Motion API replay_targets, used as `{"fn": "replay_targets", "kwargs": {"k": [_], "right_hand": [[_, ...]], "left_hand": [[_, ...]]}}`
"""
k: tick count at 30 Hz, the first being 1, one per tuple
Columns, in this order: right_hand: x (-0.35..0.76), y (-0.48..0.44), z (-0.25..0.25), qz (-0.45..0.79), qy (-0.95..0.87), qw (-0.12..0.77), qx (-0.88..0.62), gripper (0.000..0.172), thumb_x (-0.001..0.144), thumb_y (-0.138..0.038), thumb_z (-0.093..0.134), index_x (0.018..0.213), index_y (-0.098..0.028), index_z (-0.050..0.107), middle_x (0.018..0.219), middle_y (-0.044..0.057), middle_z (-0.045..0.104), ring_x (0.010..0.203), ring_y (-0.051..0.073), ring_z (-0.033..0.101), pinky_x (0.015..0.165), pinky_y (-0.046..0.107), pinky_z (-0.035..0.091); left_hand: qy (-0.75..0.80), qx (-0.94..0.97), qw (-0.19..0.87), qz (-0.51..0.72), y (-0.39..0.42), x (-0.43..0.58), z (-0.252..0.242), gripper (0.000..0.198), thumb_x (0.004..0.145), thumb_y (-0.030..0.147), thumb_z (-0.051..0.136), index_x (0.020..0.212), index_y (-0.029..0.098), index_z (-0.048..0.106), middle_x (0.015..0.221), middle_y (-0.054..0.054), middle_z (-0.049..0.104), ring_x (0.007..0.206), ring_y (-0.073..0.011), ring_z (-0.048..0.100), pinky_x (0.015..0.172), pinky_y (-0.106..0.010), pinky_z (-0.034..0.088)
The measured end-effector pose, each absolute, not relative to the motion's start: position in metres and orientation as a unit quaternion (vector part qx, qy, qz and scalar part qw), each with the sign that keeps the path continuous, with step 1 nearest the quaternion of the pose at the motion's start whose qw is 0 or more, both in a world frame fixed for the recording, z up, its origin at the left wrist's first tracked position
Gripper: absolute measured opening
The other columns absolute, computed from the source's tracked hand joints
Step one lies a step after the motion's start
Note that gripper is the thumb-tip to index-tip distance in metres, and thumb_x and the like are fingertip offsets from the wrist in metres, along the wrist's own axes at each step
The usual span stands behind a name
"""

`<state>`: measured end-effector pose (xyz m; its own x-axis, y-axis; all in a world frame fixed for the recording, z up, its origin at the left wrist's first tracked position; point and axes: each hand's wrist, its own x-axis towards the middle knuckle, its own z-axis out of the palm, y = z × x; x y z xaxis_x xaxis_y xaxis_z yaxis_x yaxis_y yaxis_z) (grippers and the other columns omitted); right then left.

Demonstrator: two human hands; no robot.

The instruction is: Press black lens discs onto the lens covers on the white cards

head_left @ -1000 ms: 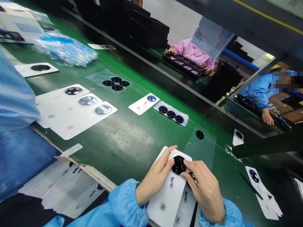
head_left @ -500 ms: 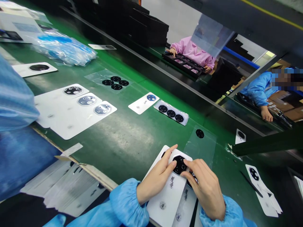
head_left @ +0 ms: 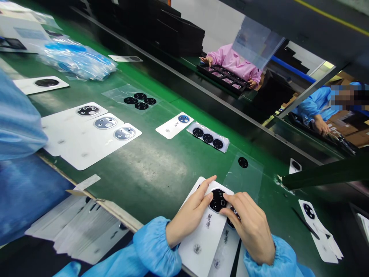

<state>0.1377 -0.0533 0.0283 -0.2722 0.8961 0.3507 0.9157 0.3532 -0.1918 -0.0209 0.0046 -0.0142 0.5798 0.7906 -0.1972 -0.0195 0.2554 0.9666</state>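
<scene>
A white phone-shaped panel [head_left: 198, 238] lies at the front edge of the green bench, overlapping similar panels beside it. On its upper end is a black disc [head_left: 217, 200] with small round holes. My left hand [head_left: 188, 215] rests over the panel's left side, fingers apart, thumb at the disc's left edge. My right hand [head_left: 250, 225] has its thumb and forefinger closed on the disc's right edge. Right behind the hands, a single black disc [head_left: 243, 162] sits on a clear film.
Several black discs [head_left: 141, 105] on film, a wrapped strip of discs [head_left: 208, 137], and white panels [head_left: 86, 154] occupy the bench. Plastic bags [head_left: 77, 61] lie far left. A green post [head_left: 323, 171] crosses at right. People in pink and blue sleeves are beyond.
My hands and the disc have barely moved. In the background, the blue-sleeved person's hand has shifted left and up, and the white panel near the green post has slid right.
</scene>
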Motion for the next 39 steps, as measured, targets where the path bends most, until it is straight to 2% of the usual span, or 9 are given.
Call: {"fn": "replay_targets", "kwargs": {"k": [13, 17, 20, 24, 26, 29, 32, 35, 39], "right_hand": [[0.144, -0.054, 0.026, 0.024, -0.777, 0.259, -0.574, 0.014, 0.09, -0.018, 0.051, 0.103, -0.018, 0.055, 0.089, 0.006, 0.062, 0.08, 0.018, 0.057, 0.069, 0.03, 0.048], [0.149, -0.06, 0.025, 0.08, -0.704, 0.296, -0.64, 0.018, 0.09, -0.023, 0.05, 0.108, -0.023, 0.054, 0.105, 0.007, 0.058, 0.084, 0.019, 0.059, 0.065, 0.03, 0.051], [0.15, -0.064, 0.022, 0.2, -0.59, 0.324, -0.712, 0.029, 0.088, -0.034, 0.052, 0.114, -0.024, 0.048, 0.11, 0.008, 0.056, 0.078, 0.017, 0.06, 0.056, 0.028, 0.052], [0.147, -0.065, 0.019, 0.447, -0.451, 0.38, -0.673, 0.043, 0.084, -0.044, 0.055, 0.116, -0.02, 0.041, 0.09, 0.005, 0.058, 0.074, 0.016, 0.061, 0.061, 0.03, 0.054], [0.145, -0.065, 0.019, 0.519, -0.405, 0.401, -0.638, 0.044, 0.081, -0.045, 0.059, 0.112, -0.018, 0.042, 0.078, 0.0, 0.055, 0.066, 0.014, 0.059, 0.059, 0.028, 0.053], [0.143, -0.065, 0.02, 0.542, -0.375, 0.423, -0.622, 0.043, 0.078, -0.043, 0.063, 0.106, -0.016, 0.045, 0.07, -0.002, 0.053, 0.06, 0.012, 0.058, 0.058, 0.027, 0.051], [0.141, -0.066, 0.024, 0.54, -0.371, 0.439, -0.615, 0.043, 0.077, -0.043, 0.065, 0.105, -0.015, 0.048, 0.069, -0.003, 0.053, 0.059, 0.012, 0.058, 0.058, 0.026, 0.05], [0.139, -0.068, 0.028, 0.539, -0.367, 0.451, -0.61, 0.044, 0.075, -0.045, 0.067, 0.103, -0.015, 0.05, 0.067, -0.003, 0.053, 0.058, 0.012, 0.058, 0.057, 0.026, 0.051], [0.137, -0.069, 0.031, 0.536, -0.367, 0.458, -0.607, 0.043, 0.075, -0.044, 0.067, 0.101, -0.015, 0.049, 0.067, -0.003, 0.053, 0.059, 0.012, 0.059, 0.056, 0.026, 0.051]], "left_hand": [[0.359, 0.515, 0.714, 0.311, 0.005, -0.018, -0.014, 0.044, 0.091, 0.034, 0.04, 0.134, 0.024, 0.035, 0.105, -0.004, 0.057, 0.098, -0.021, 0.052, 0.09, -0.035, 0.037], [0.356, 0.51, 0.714, 0.321, 0.004, -0.018, -0.015, 0.044, 0.091, 0.035, 0.041, 0.133, 0.025, 0.036, 0.114, -0.005, 0.056, 0.101, -0.0215, 0.052, 0.09, -0.035, 0.038], [0.35, 0.491, 0.73, 0.322, 0.003, -0.017, -0.014, 0.045, 0.09, 0.036, 0.043, 0.133, 0.026, 0.035, 0.121, -0.005, 0.053, 0.104, -0.022, 0.052, 0.089, -0.034, 0.04], [0.344, 0.448, 0.764, 0.312, 0.002, -0.017, -0.011, 0.05, 0.089, 0.04, 0.046, 0.135, 0.026, 0.033, 0.119, -0.006, 0.055, 0.106, -0.0231, 0.052, 0.09, -0.035, 0.04], [0.334, 0.426, 0.786, 0.299, 0.002, -0.018, -0.009, 0.054, 0.087, 0.041, 0.05, 0.136, 0.027, 0.033, 0.122, -0.006, 0.053, 0.109, -0.0235, 0.051, 0.092, -0.036, 0.039], [0.311, 0.398, 0.821, 0.266, 0.003, -0.02, -0.009, 0.067, 0.079, 0.035, 0.062, 0.138, 0.029, 0.029, 0.127, -0.005, 0.05, 0.112, -0.0231, 0.05, 0.092, -0.035, 0.041], [0.301, 0.381, 0.842, 0.235, 0.003, -0.02, -0.01, 0.08, 0.074, 0.03, 0.068, 0.139, 0.031, 0.022, 0.125, -0.006, 0.052, 0.103, -0.022, 0.055, 0.085, -0.034, 0.045], [0.301, 0.378, 0.844, 0.232, 0.002, -0.02, -0.009, 0.082, 0.072, 0.028, 0.07, 0.139, 0.031, 0.022, 0.121, -0.006, 0.054, 0.094, -0.0199, 0.059, 0.079, -0.033, 0.047], [0.306, 0.382, 0.839, 0.238, 0.0, -0.019, -0.006, 0.08, 0.071, 0.027, 0.071, 0.137, 0.029, 0.025, 0.118, -0.005, 0.055, 0.093, -0.019, 0.058, 0.077, -0.03, 0.047]]}}
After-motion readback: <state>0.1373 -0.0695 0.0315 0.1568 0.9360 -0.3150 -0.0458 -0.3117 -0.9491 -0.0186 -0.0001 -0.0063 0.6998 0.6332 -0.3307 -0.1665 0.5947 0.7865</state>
